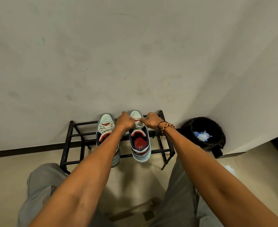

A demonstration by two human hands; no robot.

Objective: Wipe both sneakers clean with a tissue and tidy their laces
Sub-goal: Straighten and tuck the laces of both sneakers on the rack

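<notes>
**Both hands on the right sneaker's laces**

Two sneakers sit side by side on a black shoe rack. The left hand and right hand each pinch the laces of the right sneaker; the left sneaker lies just beside it.

Bare forearms, grey trousers, and a black-and-braided red, yellow wristband on the right wrist.

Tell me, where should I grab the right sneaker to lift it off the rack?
Probably grab the right sneaker by its heel collar, reaching from the near side. Its toe points at the wall, so the heel faces you, and the open mouth lets fingers hook inside. Both the left hand and right hand are busy pinching its laces further forward.
</notes>
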